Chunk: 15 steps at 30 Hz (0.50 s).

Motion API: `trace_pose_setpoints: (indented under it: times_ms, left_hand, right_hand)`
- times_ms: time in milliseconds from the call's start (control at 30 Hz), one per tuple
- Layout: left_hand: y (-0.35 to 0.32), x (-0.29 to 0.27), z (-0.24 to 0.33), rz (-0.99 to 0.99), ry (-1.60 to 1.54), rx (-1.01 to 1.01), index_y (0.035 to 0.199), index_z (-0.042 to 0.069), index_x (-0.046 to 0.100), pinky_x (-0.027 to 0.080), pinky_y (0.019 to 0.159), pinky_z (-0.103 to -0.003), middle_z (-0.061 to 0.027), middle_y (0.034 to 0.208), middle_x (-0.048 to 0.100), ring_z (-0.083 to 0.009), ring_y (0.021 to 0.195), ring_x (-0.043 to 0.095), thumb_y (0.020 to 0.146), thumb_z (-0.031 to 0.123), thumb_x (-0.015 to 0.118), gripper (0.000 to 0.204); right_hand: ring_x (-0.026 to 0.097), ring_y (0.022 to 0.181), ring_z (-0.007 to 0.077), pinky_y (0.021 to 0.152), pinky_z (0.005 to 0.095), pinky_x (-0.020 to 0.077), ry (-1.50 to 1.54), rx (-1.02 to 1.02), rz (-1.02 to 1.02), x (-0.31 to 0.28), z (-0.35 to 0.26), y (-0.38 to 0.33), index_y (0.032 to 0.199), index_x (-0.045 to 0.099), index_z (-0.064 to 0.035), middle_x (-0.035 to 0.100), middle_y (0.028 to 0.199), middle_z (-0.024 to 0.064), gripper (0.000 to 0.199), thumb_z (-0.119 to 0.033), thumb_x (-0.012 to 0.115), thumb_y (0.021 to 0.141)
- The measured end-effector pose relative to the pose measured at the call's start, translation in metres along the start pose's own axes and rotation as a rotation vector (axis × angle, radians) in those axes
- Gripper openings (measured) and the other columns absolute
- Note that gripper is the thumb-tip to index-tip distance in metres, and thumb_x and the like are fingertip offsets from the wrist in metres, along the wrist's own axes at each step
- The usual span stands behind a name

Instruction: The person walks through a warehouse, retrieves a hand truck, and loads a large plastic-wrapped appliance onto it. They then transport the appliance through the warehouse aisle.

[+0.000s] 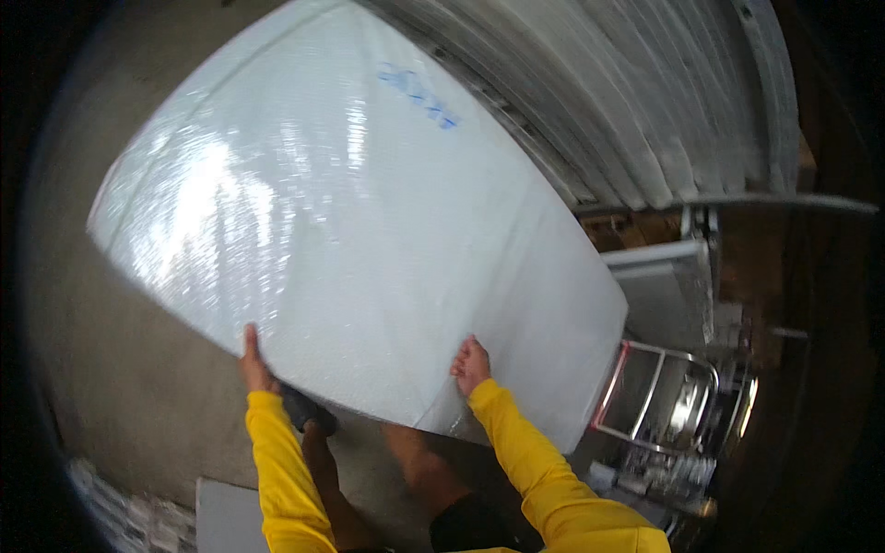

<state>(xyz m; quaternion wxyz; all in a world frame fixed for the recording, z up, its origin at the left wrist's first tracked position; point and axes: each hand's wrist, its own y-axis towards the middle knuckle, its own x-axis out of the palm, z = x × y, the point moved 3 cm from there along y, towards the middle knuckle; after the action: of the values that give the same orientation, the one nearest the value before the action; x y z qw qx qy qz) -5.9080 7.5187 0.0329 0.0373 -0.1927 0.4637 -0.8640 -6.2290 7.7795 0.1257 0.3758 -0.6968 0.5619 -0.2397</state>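
Observation:
A large white panel (396,249) wrapped in glossy clear plastic fills the middle of the view, with blue handwriting near its far right edge. My left hand (255,366) grips the panel's near left edge, thumb lying on the upper face and fingers hidden beneath. Over the near part of the panel, my right hand (471,365) is closed, its fingers curled in a pinch on the plastic wrap (449,412). Creases in the film run down from that fist toward the near edge. Both my forearms are in yellow sleeves.
Long wrapped sheets (636,92) stand stacked at the far right. A pale framed panel (659,276) and a metal-framed cart (656,392) are on the right. My legs and a dark shoe (309,410) show below the panel. A grey board (228,516) lies at the lower left.

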Motion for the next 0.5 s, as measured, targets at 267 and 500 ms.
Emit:
trace_pose_setpoints:
  times_ms: [267, 500]
  left_hand:
    - [-0.031, -0.024, 0.003, 0.052, 0.059, -0.034, 0.148, 0.009, 0.027, 0.032, 0.11, -0.043, -0.0116, 0.15, 0.033, -0.0292, 0.131, 0.039, 0.088, 0.058, 0.054, 0.082]
    - [-0.033, -0.012, 0.012, 0.147, 0.367, 0.08, 0.152, 0.012, 0.016, 0.018, 0.115, -0.049, -0.0062, 0.158, 0.014, -0.0293, 0.144, 0.016, 0.091, 0.06, 0.043, 0.082]
  right_hand:
    - [0.029, 0.051, 0.0085, 0.048, 0.0257, 0.0303, -0.001, 0.025, -0.046, 0.0, 0.007, -0.027, 0.071, 0.037, -0.0172, 0.029, 0.061, -0.0048, 0.037, -0.04, 0.041, 0.1]
    - [0.029, 0.054, 0.0075, 0.05, 0.0245, 0.0288, 0.047, 0.022, -0.047, -0.013, 0.006, -0.039, 0.071, 0.035, -0.0169, 0.029, 0.062, -0.0055, 0.039, -0.042, 0.041, 0.101]
